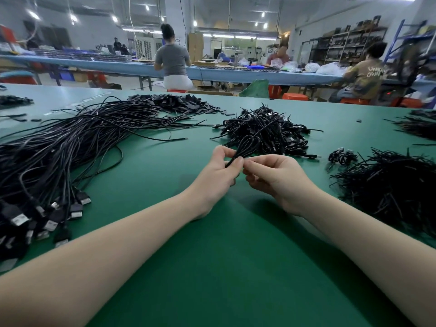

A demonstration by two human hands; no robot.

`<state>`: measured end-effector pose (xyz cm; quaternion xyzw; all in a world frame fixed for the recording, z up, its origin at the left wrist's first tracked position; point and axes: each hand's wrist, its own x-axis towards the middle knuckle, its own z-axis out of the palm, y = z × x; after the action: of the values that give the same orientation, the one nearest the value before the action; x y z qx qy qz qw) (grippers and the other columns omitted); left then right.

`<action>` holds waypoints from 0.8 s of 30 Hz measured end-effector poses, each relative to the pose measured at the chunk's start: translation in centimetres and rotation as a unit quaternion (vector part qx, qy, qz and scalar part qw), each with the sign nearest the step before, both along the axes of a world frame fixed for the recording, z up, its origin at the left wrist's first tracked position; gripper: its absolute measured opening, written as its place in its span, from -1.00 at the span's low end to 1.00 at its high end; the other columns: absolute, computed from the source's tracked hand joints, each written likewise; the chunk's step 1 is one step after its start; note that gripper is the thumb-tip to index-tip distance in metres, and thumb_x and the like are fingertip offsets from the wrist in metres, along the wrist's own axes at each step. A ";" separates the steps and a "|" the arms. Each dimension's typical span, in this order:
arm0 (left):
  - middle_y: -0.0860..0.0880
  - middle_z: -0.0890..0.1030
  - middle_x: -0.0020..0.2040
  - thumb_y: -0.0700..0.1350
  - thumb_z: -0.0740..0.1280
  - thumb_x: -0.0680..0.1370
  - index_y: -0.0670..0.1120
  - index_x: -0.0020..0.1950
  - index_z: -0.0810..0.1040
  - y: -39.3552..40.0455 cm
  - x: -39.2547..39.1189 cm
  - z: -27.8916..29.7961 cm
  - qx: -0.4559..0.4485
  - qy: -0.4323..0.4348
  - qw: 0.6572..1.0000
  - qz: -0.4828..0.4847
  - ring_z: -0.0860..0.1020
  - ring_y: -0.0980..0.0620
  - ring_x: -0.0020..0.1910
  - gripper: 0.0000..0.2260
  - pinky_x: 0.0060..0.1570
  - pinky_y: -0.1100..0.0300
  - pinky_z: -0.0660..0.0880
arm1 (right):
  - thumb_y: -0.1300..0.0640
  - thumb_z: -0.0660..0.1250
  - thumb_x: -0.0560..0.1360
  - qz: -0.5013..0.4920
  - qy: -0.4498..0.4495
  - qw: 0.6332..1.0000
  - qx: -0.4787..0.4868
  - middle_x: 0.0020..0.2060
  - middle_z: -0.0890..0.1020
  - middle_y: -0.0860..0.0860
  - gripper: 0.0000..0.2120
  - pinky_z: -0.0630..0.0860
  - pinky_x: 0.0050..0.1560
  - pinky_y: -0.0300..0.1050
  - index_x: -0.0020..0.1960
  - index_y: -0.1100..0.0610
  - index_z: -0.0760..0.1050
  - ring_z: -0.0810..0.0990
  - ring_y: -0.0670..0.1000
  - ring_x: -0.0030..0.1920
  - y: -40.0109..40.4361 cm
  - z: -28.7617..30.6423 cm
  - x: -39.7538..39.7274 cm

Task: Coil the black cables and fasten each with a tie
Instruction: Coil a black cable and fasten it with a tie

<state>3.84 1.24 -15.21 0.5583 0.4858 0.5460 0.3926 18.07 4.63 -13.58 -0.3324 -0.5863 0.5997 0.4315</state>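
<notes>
We see our left hand pinching a coiled black cable between thumb and curled fingers, the thin glossy loops standing up from the grip in a narrow teardrop shape. Our right hand sits just beside it, fingers curled in, fingertips meeting the left hand at the base of the coil; whether it pinches a tie or the cable itself we cannot tell, as that spot is too small and dark. Both bare forearms rest on the smooth, matte green surface.

To the left sprawls a big sheaf of loose cables, long slick strands fanning outward, ending near us in flat rectangular USB plugs with metal tips; the lower plugs are cut off by the frame edge. Just beyond the hands lies a tangled heap of coiled cables, with two small bundles apart on the right. At the right edge a bristly mound of thin black ties runs out of view. Farther back lies a pile of flat black pieces, too blurred to name. Behind, people sit at a long blue workbench, all soft and out of focus
</notes>
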 end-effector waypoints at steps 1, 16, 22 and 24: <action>0.07 0.38 -0.29 -0.07 0.18 0.65 0.06 0.00 0.32 0.0 0.0 0.0 -0.002 -0.003 1.000 -0.002 0.29 0.24 -0.48 -0.94 -0.48 0.43 0.27 | 0.22 0.45 0.44 -0.011 -0.031 0.998 0.048 -0.38 0.64 -0.01 -0.91 0.54 -0.30 -0.27 -0.24 0.13 0.65 0.55 -0.11 -0.41 0.0 0.0 0.1; 0.13 0.55 -0.35 0.09 0.17 0.60 -0.02 -0.35 0.61 -0.8 -1.7 4.5 -0.169 -0.001 0.985 -0.046 0.39 0.13 -0.37 -0.59 -0.36 0.26 0.31 | 0.33 0.31 0.47 -0.180 -0.286 0.667 0.664 -0.28 0.55 0.19 -0.90 0.59 -0.17 0.05 -0.21 0.34 0.51 0.59 0.18 -0.06 0.0 -0.2 0.5; 0.18 0.66 0.02 -0.27 0.23 0.58 0.09 -0.02 0.67 -1.0 -0.4 3.0 0.116 0.062 0.991 -0.031 0.54 0.31 0.00 -0.69 -0.04 0.48 0.41 | 0.26 0.38 0.49 -0.215 -0.188 0.836 0.468 -0.35 0.44 -0.22 -0.84 0.34 -0.25 -0.45 -0.22 0.09 0.48 0.44 -0.25 -0.28 0.5 -0.2 0.4; 0.19 0.68 -0.03 -0.30 0.22 0.57 0.12 -0.04 0.68 -0.9 -0.8 2.8 0.116 0.056 0.992 -0.012 0.56 0.26 -0.04 -0.64 -0.10 0.45 0.42 | 0.22 0.37 0.51 -0.200 -0.197 0.843 0.460 -0.32 0.48 -0.24 -0.90 0.36 -0.24 -0.44 -0.17 0.09 0.54 0.48 -0.22 -0.26 0.6 -0.3 0.2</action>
<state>3.05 0.38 -12.37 0.6358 0.4334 0.5616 0.3041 18.30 5.25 -13.87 -0.3167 -0.7882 0.0841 0.5209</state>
